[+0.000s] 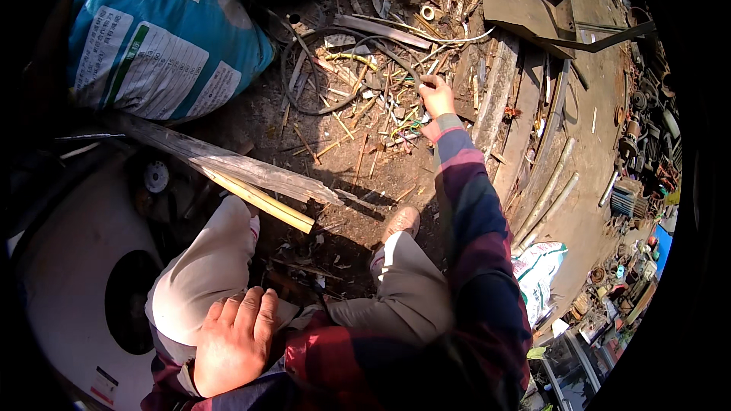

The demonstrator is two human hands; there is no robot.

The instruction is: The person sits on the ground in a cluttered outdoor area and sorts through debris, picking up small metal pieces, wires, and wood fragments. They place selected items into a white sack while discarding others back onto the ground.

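Note:
My right hand (435, 97) reaches out over the littered ground, its fingertips closed on a loop of black cable (308, 110). The loop curves across the scraps to the left of that hand. Just beneath the hand lie thin green and yellow wire pieces (402, 131). On my left thigh, in light trousers (186, 281), rests my left hand (236, 339), palm down. Its fingers are stretched out and hold nothing.
A blue printed sack (183, 53) stands at the far left. A weathered plank (228, 160) and a yellow wood strip (263, 202) jut across near my left leg. Long boards (499, 99) run along the right, with bent sheet metal (525, 0) at their far end and scrap piles beyond.

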